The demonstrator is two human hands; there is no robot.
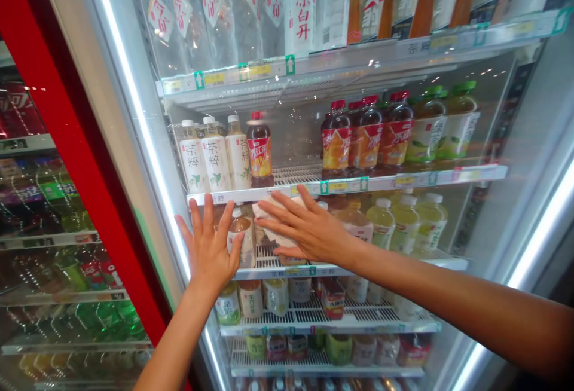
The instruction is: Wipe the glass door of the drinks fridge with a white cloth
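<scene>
A glass door stands in front of lit shelves of bottled drinks. My left hand (210, 253) lies against the glass at centre left, its fingers spread and pointing up. To its right, my right hand (309, 229) reaches in from the right edge with its fingers stretched to the left. Under the right palm and fingers is a white cloth or tissue (269, 234), pressed to the glass; the hand covers part of it. Behind the hands sit a shelf edge (385, 183) with price labels and a white-capped bottle (242, 238).
Clear water bottles (299, 11) and amber bottles (368, 2) fill the top shelf. Red-capped tea bottles (336, 140) stand on the shelf below. A red frame (67, 116) and another drinks cooler are at the left. Bright light strips (134, 98) run along the door's sides.
</scene>
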